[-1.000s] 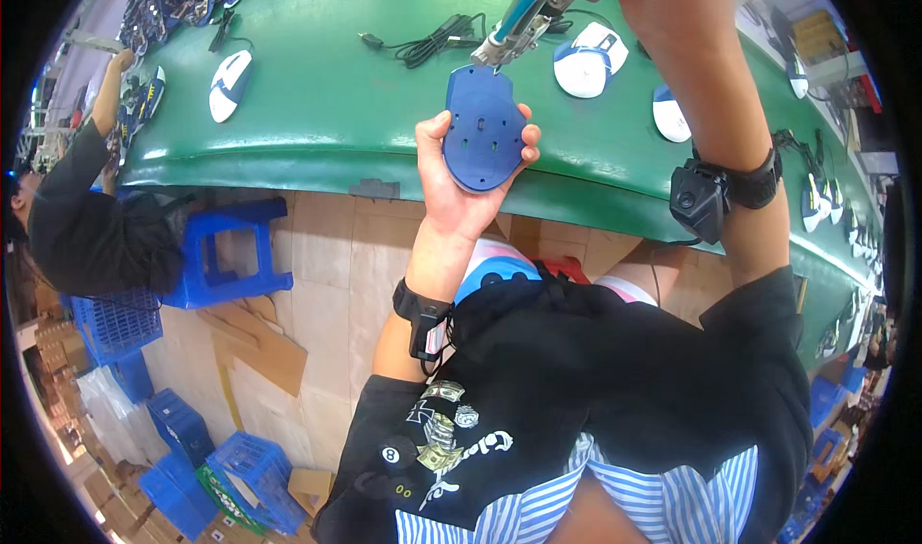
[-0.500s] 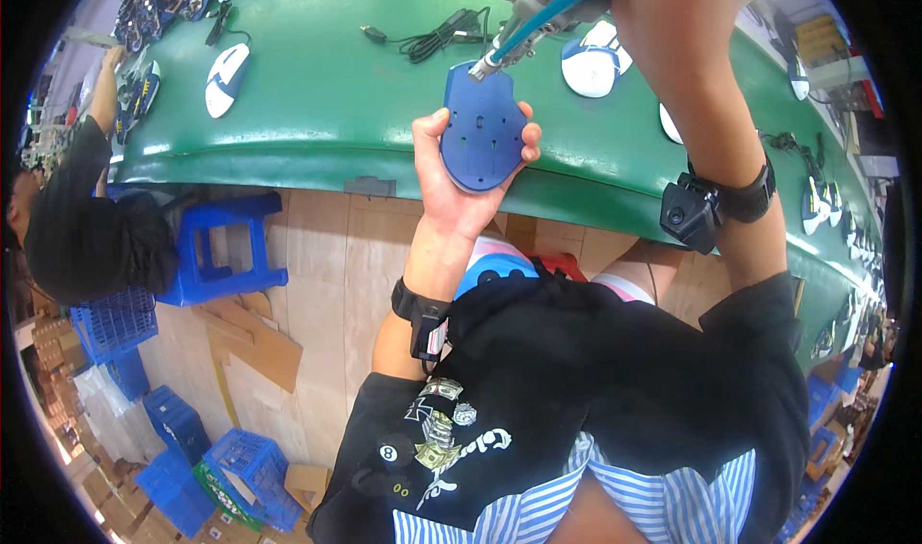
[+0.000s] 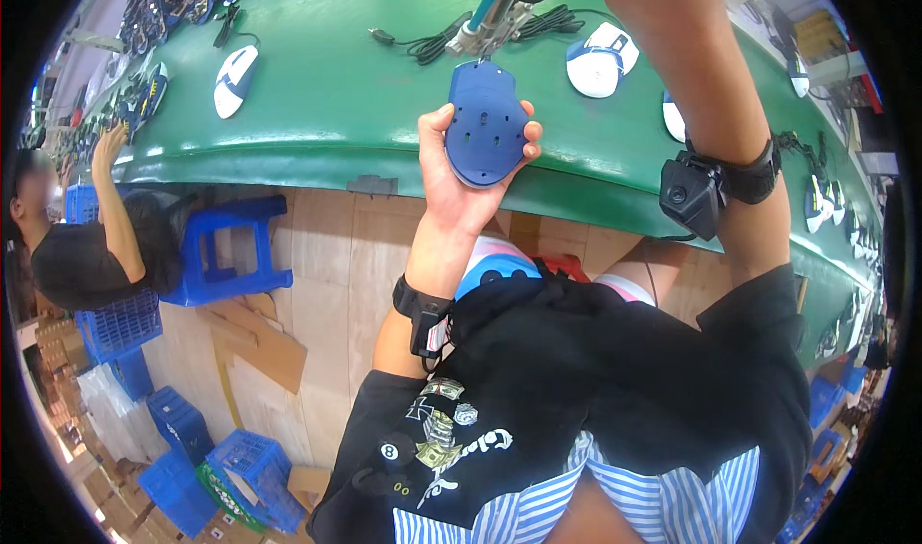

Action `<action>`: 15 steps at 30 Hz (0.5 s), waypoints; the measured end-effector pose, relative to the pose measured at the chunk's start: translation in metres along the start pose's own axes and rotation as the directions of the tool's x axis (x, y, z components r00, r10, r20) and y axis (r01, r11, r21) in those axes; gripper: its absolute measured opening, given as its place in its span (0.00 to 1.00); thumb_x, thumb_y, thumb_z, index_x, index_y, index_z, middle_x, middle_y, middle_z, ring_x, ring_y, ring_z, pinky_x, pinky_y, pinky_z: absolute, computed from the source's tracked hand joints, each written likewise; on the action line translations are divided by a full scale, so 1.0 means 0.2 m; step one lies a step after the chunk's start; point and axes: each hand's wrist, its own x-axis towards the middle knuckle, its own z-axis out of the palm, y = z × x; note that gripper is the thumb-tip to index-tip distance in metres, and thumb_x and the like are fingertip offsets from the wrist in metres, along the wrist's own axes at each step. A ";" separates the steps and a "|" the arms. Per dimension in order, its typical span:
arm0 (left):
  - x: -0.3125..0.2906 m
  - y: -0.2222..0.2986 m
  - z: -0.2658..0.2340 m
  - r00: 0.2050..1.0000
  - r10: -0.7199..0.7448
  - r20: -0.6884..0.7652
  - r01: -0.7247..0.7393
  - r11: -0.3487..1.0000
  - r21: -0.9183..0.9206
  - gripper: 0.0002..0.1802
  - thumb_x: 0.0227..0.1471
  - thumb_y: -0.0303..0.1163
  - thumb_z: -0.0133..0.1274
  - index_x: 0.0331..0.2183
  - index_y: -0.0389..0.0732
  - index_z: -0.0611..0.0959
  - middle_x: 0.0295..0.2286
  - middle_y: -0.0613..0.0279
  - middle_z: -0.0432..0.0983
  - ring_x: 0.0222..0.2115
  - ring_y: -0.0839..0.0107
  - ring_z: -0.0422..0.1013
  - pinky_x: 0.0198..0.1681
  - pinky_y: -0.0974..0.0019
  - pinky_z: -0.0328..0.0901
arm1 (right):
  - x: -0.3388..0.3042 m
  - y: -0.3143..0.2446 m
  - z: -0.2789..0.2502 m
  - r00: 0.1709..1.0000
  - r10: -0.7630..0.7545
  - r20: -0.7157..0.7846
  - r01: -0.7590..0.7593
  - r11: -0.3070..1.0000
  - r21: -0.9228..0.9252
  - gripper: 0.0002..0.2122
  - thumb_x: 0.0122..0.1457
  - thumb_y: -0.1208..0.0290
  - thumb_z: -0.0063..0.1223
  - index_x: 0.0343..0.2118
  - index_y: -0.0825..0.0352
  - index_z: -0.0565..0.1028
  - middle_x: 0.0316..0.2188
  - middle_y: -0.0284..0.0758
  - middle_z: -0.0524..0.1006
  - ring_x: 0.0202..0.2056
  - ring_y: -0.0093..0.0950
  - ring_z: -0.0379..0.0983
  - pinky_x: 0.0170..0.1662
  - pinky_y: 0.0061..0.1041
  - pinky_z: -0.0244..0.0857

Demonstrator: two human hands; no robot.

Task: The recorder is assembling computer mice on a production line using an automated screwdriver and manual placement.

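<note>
My left hand [image 3: 454, 184] is closed around a blue plastic housing [image 3: 485, 126], thumb on its left edge and fingertips on its right. The housing is rounded at the near end, narrower at the far end, with several small holes in the face turned up. At the upper edge my right hand [image 3: 663, 6] grips a metal power screwdriver [image 3: 509, 11] with a teal hose; its fingers are partly cut off by the picture's edge. The screwdriver's tip is over the housing's narrow far end; whether it touches cannot be told.
On the green table [image 3: 317, 93] lie white-and-blue housings [image 3: 595, 64] and a coiled black cord with a plug [image 3: 432, 47]. More parts pile at the far left. A co-worker [image 3: 91, 256] sits left, beside a blue stool [image 3: 230, 251]. Blue crates [image 3: 250, 477] and cardboard are on the floor.
The screwdriver has moved left and away from me, its tip shifting toward the housing's far edge. The housing has shifted slightly right. At the left, the co-worker's arm and head have moved.
</note>
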 end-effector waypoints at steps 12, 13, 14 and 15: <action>0.01 0.02 -0.01 1.000 -0.024 0.005 0.023 0.999 0.024 0.33 0.55 0.53 0.42 0.51 0.35 0.72 0.43 0.47 0.71 0.39 0.57 0.68 0.40 0.60 0.67 | 0.00 0.10 0.00 0.987 -0.113 0.115 0.110 0.993 0.038 0.09 0.60 0.76 0.48 0.24 0.69 0.75 0.17 0.26 0.69 0.18 0.15 0.64 0.23 0.18 0.58; 0.01 0.03 -0.02 1.000 -0.013 0.020 0.013 1.000 0.021 0.33 0.55 0.53 0.42 0.51 0.35 0.72 0.43 0.47 0.71 0.39 0.57 0.68 0.39 0.60 0.67 | 0.00 0.10 0.02 0.983 -0.130 0.127 0.129 0.992 0.019 0.08 0.60 0.76 0.48 0.24 0.69 0.75 0.17 0.26 0.69 0.18 0.15 0.64 0.23 0.18 0.58; 0.00 0.05 -0.03 0.999 -0.003 0.036 0.002 1.000 0.019 0.33 0.55 0.53 0.42 0.51 0.35 0.72 0.43 0.47 0.71 0.38 0.57 0.68 0.39 0.59 0.67 | 0.00 0.11 0.04 0.980 -0.146 0.138 0.148 0.989 -0.003 0.08 0.59 0.76 0.48 0.24 0.69 0.75 0.17 0.26 0.70 0.18 0.15 0.64 0.23 0.19 0.59; -0.01 0.06 -0.04 0.999 0.005 0.033 -0.006 1.000 0.023 0.33 0.55 0.53 0.42 0.51 0.35 0.72 0.43 0.47 0.71 0.38 0.57 0.68 0.39 0.59 0.67 | -0.01 0.10 0.06 0.975 -0.169 0.141 0.176 0.984 -0.038 0.07 0.59 0.76 0.49 0.24 0.69 0.75 0.17 0.26 0.70 0.18 0.16 0.64 0.23 0.19 0.59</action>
